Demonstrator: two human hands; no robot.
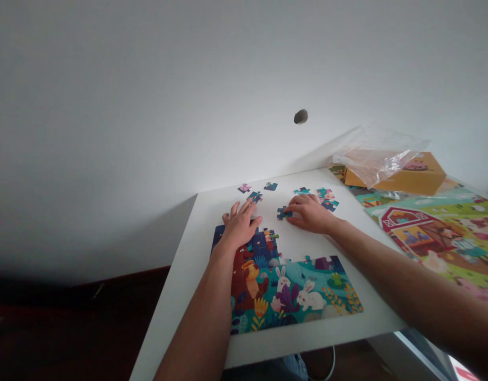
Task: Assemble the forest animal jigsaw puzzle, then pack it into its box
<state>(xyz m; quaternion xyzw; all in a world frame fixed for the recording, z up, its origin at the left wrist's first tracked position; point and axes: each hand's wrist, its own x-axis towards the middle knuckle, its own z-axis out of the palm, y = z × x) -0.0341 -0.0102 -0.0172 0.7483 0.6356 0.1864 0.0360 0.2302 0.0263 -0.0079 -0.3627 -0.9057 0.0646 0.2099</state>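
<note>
On near part of desk (190,286), puzzle (281,288), far right section missing. Right hand (313,215) touches blue piece (282,214) beyond gap; whether gripped, cannot tell. Left hand (240,228) open, fingers spread above puzzle's far left, tips by loose piece (255,196). Step looks like piece sorting; next move likely calls for matching tabs to unfinished edge. Far right, yellow box (421,177).

The puzzle (294,288) is rabbit-patterned teal and navy; the table (303,242) plain white
</note>
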